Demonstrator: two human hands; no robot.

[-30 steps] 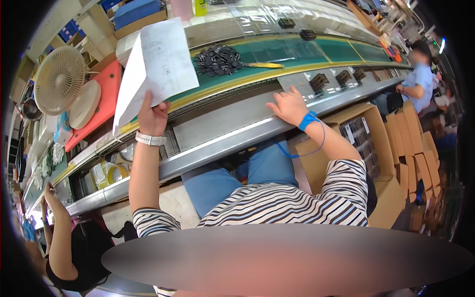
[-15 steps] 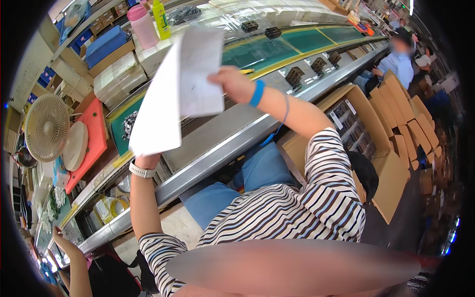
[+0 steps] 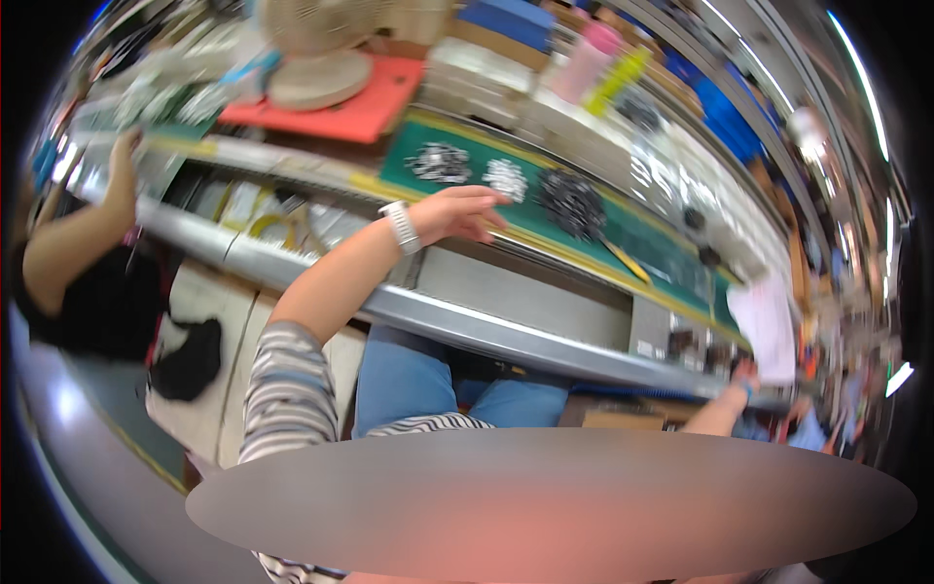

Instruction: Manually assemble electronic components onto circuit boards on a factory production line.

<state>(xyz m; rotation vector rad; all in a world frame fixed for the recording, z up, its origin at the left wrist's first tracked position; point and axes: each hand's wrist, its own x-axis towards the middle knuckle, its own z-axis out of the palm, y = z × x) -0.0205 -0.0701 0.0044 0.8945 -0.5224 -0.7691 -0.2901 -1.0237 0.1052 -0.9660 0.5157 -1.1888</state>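
My left hand (image 3: pixel 465 212), with a white watch band at the wrist, hovers at the near edge of the green work strip (image 3: pixel 394 173). Its fingers are stretched out and hold nothing. Beyond it lie a pile of small silvery parts (image 3: pixel 438 163), a smaller white pile (image 3: pixel 506 180) and a pile of black parts (image 3: pixel 572 202). A yellow-handled tool (image 3: pixel 626 263) lies to the right of the black pile. Far to the right, my right hand (image 3: pixel 744 373) grips white paper (image 3: pixel 767 331) by its lower left edge; motion blurs both.
A fan (image 3: pixel 321 83) stands on a red board (image 3: pixel 292 122) at the back left. Behind the strip are wrapped blocks (image 3: pixel 477 83), a pink bottle (image 3: pixel 587 60) and a yellow-green bottle (image 3: pixel 618 80). A co-worker's arm (image 3: pixel 92 219) reaches in at the left. A metal rail (image 3: pixel 467 319) runs along the front.
The view has swung to the left. My left hand has let go of the paper and now reaches over the strip's edge. My right hand has carried the paper far to the right.
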